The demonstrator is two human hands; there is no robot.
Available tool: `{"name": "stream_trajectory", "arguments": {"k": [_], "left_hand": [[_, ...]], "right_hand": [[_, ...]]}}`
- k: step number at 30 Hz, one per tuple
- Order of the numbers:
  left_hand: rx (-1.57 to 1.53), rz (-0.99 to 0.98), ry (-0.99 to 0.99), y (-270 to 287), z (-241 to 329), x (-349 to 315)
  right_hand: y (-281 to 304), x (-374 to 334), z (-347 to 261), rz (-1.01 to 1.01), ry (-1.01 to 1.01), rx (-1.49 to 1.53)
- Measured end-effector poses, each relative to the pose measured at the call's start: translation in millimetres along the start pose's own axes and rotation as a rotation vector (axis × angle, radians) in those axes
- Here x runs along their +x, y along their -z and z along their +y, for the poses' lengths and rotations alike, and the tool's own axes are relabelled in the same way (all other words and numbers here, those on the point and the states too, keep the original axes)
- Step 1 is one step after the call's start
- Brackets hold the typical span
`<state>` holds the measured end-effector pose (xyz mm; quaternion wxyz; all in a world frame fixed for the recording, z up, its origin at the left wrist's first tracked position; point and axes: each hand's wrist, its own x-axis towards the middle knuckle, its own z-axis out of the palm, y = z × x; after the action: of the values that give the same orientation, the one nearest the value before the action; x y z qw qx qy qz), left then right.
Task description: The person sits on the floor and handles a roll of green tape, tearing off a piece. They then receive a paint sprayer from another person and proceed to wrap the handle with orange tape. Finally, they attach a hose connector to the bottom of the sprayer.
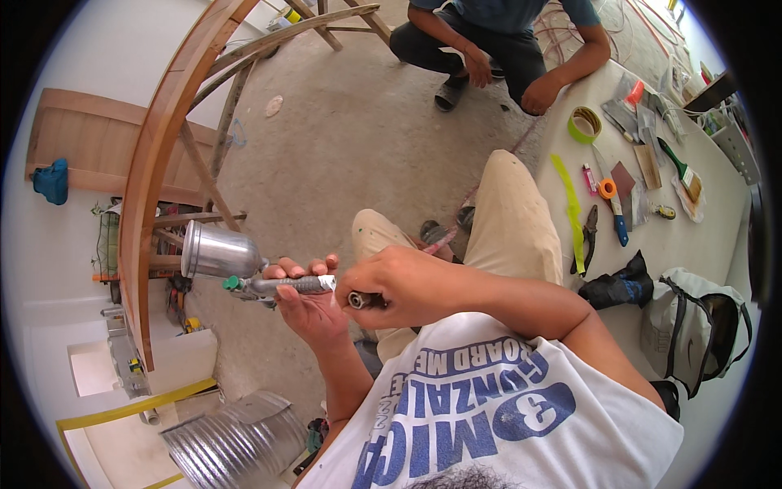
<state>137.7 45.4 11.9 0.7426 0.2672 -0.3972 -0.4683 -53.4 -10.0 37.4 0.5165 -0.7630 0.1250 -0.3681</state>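
My left hand (311, 308) holds a paint spray gun (295, 285) lying sideways, its fingers around the ribbed handle. A silver metal cup (221, 250) is attached to the gun, and a green knob (233, 283) sits at its left end. White tape (327, 282) is wrapped around the handle's right end. Close beside that end, my right hand (399, 285) is closed around a small metal fitting (356, 301) with a round opening; the fingers hide most of it. Whether the right fingers touch the tape, I cannot tell.
Long wooden board (163, 155) on trestles at left. On the right a white table (590, 314) bears a tape roll (584, 125), pliers (590, 236), paintbrush (683, 171) and grey bag (692, 330). Another person (505, 49) crouches ahead. Silver ribbed duct (236, 440) lies lower left.
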Motion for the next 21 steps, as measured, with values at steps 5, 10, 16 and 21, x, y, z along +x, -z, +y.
{"name": "stream_trajectory", "arguments": {"k": [5,10,16,21], "left_hand": [[-0.021,-0.022,-0.011,7,6,4],[0.012,-0.014,-0.039,2,6,0],[0.078,-0.054,-0.036,-4,8,1],[0.087,-0.070,-0.021,-11,7,-1]], "right_hand": [[3,-2,-5,0.176,-0.264,0.143],[-22,2,1,0.392,0.025,-0.097],[-22,0,7,0.336,0.019,-0.182],[-16,2,6,0.315,-0.079,-0.114]]}}
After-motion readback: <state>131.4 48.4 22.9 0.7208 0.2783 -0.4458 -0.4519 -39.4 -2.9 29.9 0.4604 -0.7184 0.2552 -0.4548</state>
